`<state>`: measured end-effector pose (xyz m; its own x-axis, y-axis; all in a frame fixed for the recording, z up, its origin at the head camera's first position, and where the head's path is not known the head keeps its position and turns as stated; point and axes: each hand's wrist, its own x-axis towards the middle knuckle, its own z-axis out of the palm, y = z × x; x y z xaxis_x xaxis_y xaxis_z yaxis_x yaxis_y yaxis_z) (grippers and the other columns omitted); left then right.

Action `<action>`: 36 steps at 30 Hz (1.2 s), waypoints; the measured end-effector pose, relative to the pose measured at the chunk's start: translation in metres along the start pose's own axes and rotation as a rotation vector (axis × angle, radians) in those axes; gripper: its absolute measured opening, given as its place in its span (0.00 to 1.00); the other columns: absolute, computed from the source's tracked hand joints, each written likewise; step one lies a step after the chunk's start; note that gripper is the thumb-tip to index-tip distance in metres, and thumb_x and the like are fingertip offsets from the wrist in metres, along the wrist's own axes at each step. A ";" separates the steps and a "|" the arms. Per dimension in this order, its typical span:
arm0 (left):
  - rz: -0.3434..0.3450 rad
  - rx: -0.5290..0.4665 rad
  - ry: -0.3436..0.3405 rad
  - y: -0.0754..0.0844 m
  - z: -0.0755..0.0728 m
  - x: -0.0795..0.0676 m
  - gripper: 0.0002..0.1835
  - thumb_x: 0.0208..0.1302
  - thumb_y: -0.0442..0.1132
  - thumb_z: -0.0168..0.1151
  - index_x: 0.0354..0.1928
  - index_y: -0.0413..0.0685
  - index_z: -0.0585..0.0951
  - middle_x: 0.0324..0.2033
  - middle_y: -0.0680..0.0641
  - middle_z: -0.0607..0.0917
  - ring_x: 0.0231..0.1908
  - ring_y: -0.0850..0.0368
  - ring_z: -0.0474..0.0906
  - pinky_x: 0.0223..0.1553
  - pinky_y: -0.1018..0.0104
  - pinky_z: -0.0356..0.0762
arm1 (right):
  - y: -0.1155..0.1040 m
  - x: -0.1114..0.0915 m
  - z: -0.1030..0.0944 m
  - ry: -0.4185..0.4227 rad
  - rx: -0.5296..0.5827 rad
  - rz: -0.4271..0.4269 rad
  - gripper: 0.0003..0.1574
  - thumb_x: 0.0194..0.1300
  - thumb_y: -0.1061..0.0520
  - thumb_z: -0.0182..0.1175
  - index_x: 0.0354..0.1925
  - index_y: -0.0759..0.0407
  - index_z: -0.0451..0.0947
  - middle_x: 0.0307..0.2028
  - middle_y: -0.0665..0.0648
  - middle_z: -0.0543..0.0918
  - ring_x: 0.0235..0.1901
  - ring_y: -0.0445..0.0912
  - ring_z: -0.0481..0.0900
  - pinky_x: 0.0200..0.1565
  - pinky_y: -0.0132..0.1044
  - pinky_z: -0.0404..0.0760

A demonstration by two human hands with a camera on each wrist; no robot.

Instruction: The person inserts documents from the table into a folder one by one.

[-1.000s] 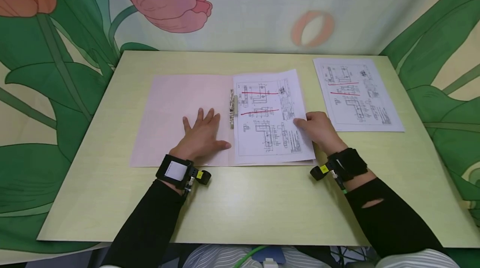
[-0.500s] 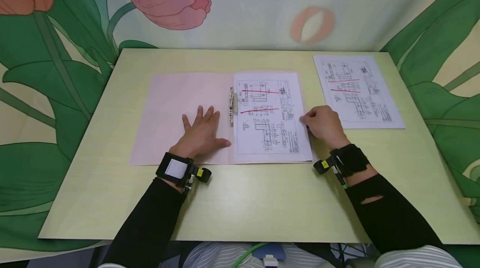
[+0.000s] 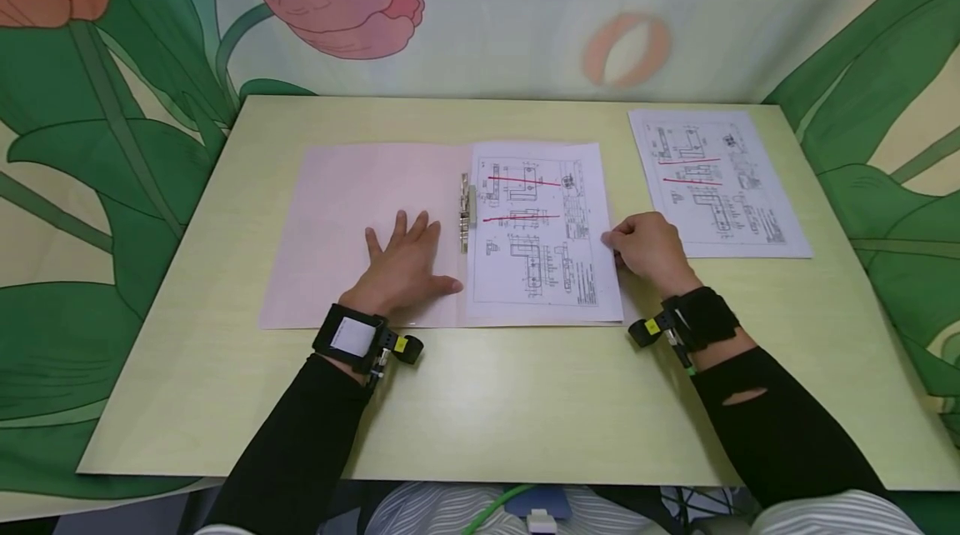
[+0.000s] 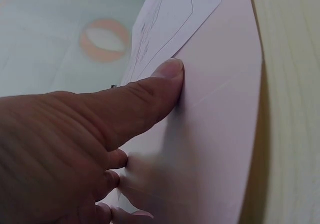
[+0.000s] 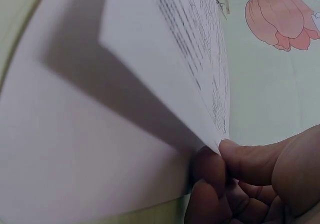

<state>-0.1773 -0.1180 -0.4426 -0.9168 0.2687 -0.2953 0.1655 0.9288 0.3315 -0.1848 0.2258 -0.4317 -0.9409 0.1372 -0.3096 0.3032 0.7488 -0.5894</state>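
A pink folder (image 3: 367, 185) lies spread flat, with a metal clip (image 3: 464, 214) along its fold. On its right half is a sheet of paper (image 3: 540, 268) printed with technical drawings, two of them crossed by red lines. My right hand (image 3: 648, 247) pinches the sheet's right edge between thumb and curled fingers. In the right wrist view the sheet (image 5: 150, 68) stands lifted off the folder and casts a shadow on it. My left hand (image 3: 401, 268) rests on the folder's left half, fingers spread and thumb (image 4: 160, 83) pointing towards the fold.
A second drawing sheet (image 3: 720, 185), also with red lines, lies at the table's back right; whether it is one sheet or a stack I cannot tell. The pale wooden table (image 3: 510, 410) ends at a flower-patterned curtain (image 3: 510, 18) behind.
My right hand has shifted a little right and now pinches the sheet's edge with more curled fingers. The sheet has straightened and its top edge has moved slightly. My left hand stays put.
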 end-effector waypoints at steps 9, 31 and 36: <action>0.000 0.004 -0.001 0.001 -0.001 0.001 0.58 0.49 0.64 0.69 0.75 0.46 0.51 0.76 0.41 0.44 0.73 0.39 0.28 0.63 0.26 0.20 | 0.000 -0.001 -0.006 -0.019 -0.009 -0.029 0.17 0.69 0.51 0.56 0.39 0.64 0.82 0.32 0.63 0.82 0.30 0.52 0.76 0.28 0.39 0.74; -0.011 0.014 -0.010 0.001 -0.002 -0.001 0.58 0.50 0.65 0.68 0.76 0.47 0.51 0.76 0.42 0.44 0.73 0.40 0.28 0.64 0.26 0.22 | 0.007 0.002 -0.001 0.067 -0.029 -0.061 0.18 0.67 0.47 0.58 0.34 0.61 0.83 0.28 0.60 0.83 0.26 0.51 0.76 0.24 0.39 0.72; -0.017 0.007 -0.012 0.002 -0.003 -0.001 0.58 0.50 0.64 0.69 0.75 0.46 0.51 0.76 0.42 0.44 0.73 0.40 0.28 0.63 0.26 0.21 | 0.009 0.002 -0.001 0.057 -0.021 -0.050 0.17 0.67 0.49 0.59 0.32 0.61 0.83 0.26 0.60 0.84 0.25 0.51 0.77 0.23 0.39 0.72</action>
<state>-0.1770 -0.1172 -0.4392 -0.9150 0.2563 -0.3117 0.1528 0.9350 0.3201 -0.1842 0.2334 -0.4365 -0.9620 0.1358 -0.2369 0.2530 0.7692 -0.5868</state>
